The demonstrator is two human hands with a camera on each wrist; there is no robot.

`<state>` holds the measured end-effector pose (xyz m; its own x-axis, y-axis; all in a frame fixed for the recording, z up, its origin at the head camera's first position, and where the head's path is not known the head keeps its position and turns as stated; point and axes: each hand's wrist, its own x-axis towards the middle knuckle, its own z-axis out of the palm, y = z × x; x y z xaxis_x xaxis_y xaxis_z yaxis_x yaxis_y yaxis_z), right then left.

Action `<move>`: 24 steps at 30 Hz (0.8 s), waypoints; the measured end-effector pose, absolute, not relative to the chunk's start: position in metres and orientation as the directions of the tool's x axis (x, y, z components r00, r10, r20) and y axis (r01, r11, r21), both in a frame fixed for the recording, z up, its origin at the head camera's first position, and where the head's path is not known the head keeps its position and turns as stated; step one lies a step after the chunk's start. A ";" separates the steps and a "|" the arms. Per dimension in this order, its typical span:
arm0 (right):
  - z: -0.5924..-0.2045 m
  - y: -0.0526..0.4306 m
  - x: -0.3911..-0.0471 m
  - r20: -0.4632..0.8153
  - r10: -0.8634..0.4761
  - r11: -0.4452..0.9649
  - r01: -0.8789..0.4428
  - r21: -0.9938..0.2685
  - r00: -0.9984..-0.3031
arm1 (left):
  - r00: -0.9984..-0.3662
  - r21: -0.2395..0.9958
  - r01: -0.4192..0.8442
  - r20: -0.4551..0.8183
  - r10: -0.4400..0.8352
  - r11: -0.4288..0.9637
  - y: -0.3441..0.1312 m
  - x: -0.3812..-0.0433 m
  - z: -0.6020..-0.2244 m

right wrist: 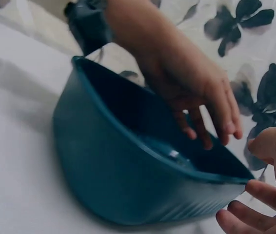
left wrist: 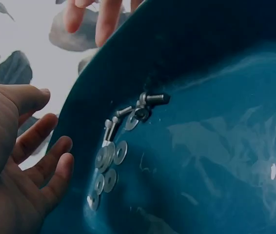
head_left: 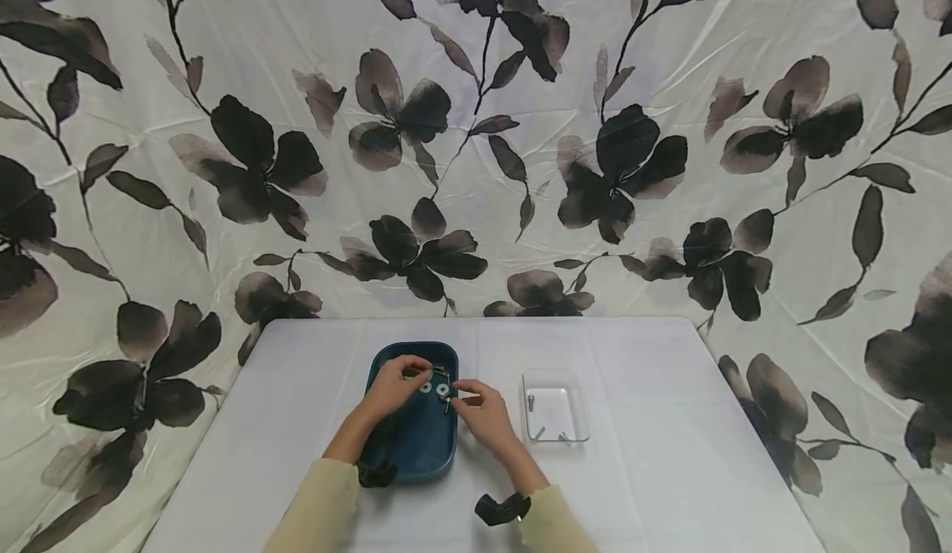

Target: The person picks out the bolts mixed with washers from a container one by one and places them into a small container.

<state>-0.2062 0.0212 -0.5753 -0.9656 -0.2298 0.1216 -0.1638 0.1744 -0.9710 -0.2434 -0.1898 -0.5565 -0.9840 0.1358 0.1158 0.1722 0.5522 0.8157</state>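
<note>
Left hand [head_left: 397,385] over the teal tub [head_left: 412,454], fingers apart and loosely bent, nothing seen in its hold. Right hand [head_left: 483,412] at the tub's right rim, thumb and fingers parted, slightly curved, likewise no item visible in it; contact with the rim cannot be told. Flat washers [left wrist: 109,155] and bolts [left wrist: 153,99] lie grouped on the tub floor, in its far half. Clear plastic box [head_left: 556,440], screws [head_left: 531,404] inside, stands apart to the right on the white table [head_left: 647,470].
</note>
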 end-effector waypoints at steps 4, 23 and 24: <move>-0.581 0.019 -0.206 0.109 -0.220 0.178 -0.150 -0.972 -0.969 | -0.981 0.802 0.185 0.111 0.162 0.568 -0.190 -0.254 -0.556; -0.561 0.018 -0.183 0.084 -0.223 0.055 -0.099 -0.994 -0.971 | -0.977 0.716 0.186 0.062 0.204 0.673 -0.189 -0.293 -0.592; -0.562 0.018 -0.182 0.084 -0.222 0.053 -0.098 -0.994 -0.971 | -0.977 0.693 0.188 0.062 0.202 0.696 -0.188 -0.292 -0.593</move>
